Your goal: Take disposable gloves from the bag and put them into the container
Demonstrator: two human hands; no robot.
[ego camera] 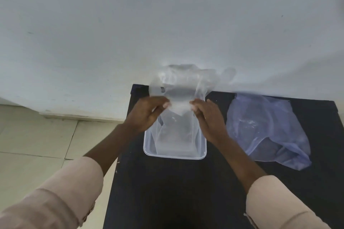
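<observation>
— Where are the hands?

— Both are raised over the clear container (175, 152), which sits on the dark worktop (167, 191). The left hand (149, 115) and the right hand (208, 119) each pinch the lower edge of a thin transparent glove (178, 83), so each grip is closed on the film, thumb against fingers.

— And the glove itself?

— It stands up from the fingers, stretched between the two hands above the far end of the container, its top crumpled and blurred against the white wall (167, 24). More clear film hangs down from the hands into the container; I cannot tell whether that is the same glove or another one.

— The bag?

— The bluish plastic bag (268, 128) lies flat on the worktop to the right of the container, just beside it, and nobody is touching it. What it holds is too hazy to make out.

— Anything else?

— Pale sleeves (61, 197) on both forearms, and tiled floor (37, 135) to the left of the worktop.
</observation>
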